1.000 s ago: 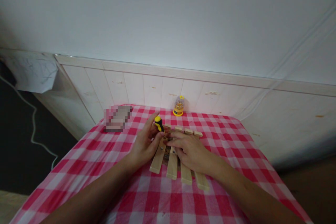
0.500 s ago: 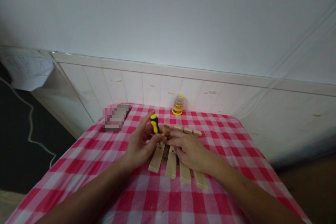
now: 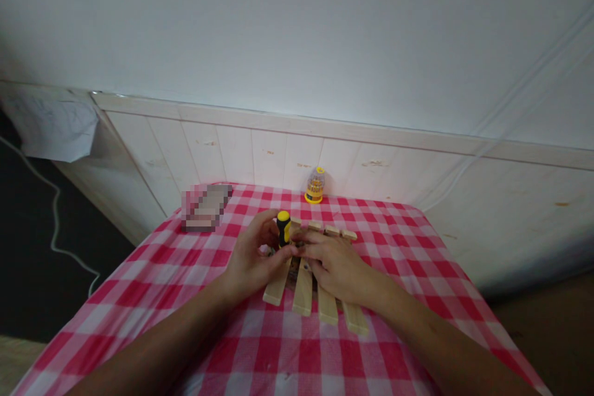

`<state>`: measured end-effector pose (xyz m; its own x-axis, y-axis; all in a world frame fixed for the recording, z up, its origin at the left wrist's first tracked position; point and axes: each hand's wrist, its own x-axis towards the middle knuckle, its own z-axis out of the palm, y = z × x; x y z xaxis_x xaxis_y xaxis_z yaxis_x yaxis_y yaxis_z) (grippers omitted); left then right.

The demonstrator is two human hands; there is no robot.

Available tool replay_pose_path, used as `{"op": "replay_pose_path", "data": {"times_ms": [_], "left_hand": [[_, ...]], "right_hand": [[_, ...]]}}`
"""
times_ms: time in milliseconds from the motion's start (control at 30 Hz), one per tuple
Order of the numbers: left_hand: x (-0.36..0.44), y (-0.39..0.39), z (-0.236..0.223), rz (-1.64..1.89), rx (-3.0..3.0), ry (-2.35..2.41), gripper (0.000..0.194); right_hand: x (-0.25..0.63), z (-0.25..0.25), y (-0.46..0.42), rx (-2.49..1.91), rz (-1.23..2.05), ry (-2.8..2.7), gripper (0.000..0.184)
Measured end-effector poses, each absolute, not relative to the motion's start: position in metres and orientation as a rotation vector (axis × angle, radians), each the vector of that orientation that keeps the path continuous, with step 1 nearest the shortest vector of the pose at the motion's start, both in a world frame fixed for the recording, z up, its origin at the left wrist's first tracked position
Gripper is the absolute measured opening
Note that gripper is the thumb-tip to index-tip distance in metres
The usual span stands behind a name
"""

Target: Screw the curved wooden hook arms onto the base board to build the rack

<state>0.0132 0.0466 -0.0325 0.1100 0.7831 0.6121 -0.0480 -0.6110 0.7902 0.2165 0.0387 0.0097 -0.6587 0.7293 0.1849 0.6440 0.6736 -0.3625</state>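
Note:
A black and yellow screwdriver (image 3: 283, 229) stands nearly upright in my left hand (image 3: 253, 253), whose fingers and thumb close about it. Its lower end is hidden by my fingers and thumb. My right hand (image 3: 338, 265) lies palm down over several pale wooden slats (image 3: 302, 294), its fingers stretched towards the screwdriver, with their tips close to my left thumb. The slats lie side by side, their near ends spread towards me. Between them a darker part shows, mostly covered by my hands. A small dark round spot, perhaps a screw head, shows on one slat.
A clear bit case (image 3: 315, 187) with a yellow base and top stands by the wall. A blurred-out flat object (image 3: 206, 209) lies at the back left. A red and white checked cloth (image 3: 278, 359) covers the table. The panelled wall (image 3: 232, 148) borders the far edge.
The screwdriver has moved slightly right and down and turned from a tilt to nearly upright. My left hand has shifted right with it. My right hand has barely moved.

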Motion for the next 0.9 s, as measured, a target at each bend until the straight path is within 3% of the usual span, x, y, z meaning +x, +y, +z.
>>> {"op": "replay_pose_path", "data": {"times_ms": [167,567,900], "left_hand": [[0.011,0.044,-0.029,1.492,1.661,0.697,0.049],[0.004,0.039,-0.028,1.273,1.615,0.729,0.074],[0.024,0.052,-0.033,1.617,1.364,0.654,0.040]], "right_hand": [[0.216,0.011,0.038,-1.064,0.415,-2.569,0.047],[0.216,0.012,0.038,-1.066,0.426,-2.569,0.046],[0.218,0.010,0.038,-1.046,0.457,-2.545,0.043]]}}
